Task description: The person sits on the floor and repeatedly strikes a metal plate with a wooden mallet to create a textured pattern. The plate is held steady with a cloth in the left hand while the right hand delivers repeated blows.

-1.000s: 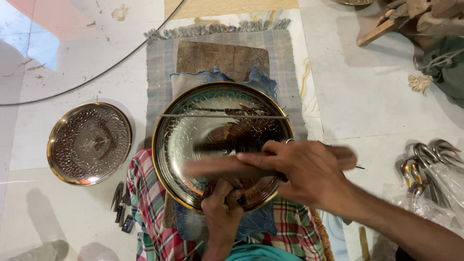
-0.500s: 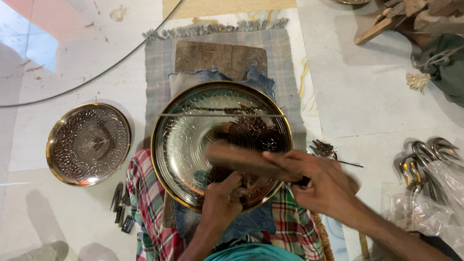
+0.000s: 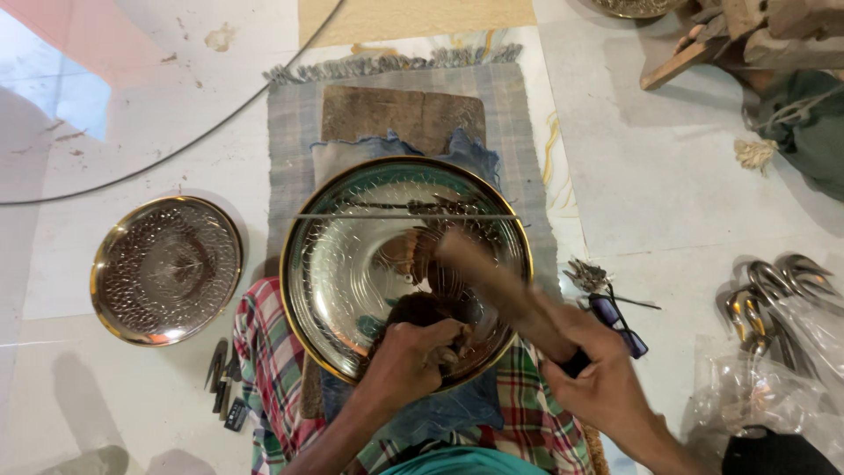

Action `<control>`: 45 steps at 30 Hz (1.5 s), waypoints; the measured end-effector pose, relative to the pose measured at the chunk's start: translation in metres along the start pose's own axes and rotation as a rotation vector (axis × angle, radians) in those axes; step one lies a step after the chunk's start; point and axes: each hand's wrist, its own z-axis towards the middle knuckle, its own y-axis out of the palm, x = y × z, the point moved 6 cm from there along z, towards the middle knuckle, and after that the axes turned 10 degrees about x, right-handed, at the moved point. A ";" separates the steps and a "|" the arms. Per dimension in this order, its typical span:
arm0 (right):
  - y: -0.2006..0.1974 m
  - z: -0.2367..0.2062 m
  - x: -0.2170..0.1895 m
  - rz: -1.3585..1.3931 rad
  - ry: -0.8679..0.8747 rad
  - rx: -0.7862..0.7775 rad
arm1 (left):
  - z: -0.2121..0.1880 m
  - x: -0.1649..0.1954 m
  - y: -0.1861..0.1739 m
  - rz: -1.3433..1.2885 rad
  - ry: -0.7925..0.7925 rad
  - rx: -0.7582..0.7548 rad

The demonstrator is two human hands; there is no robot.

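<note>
With the left hand (image 3: pixel 413 356) pinching a small punch on the brass plate (image 3: pixel 352 264) at the mat's near edge, the right hand (image 3: pixel 607 387), gripping the blurred wooden mallet (image 3: pixel 501 286), might glance onto fingers.

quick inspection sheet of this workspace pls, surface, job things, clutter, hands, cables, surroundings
surface: pale floor, striped mat and checked cloth under the work
job's things: large engraved metal plate; wooden mallet, blurred
clutter: smaller plate, small tools, eyeglasses, plastic bag
grippers: left hand pressed on the large plate, holding something too small to tell; right hand grips the mallet
cables: thin wire across the floor
surroundings: wood pieces
</note>
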 end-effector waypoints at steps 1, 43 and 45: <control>0.002 -0.002 0.006 -0.180 0.074 -0.062 | 0.001 0.002 -0.001 0.018 0.046 0.024; 0.022 -0.114 0.096 0.110 0.414 0.397 | 0.032 0.010 0.010 0.158 0.424 -0.345; 0.010 -0.118 0.122 0.063 0.465 0.360 | 0.035 0.004 0.019 0.256 0.346 -0.496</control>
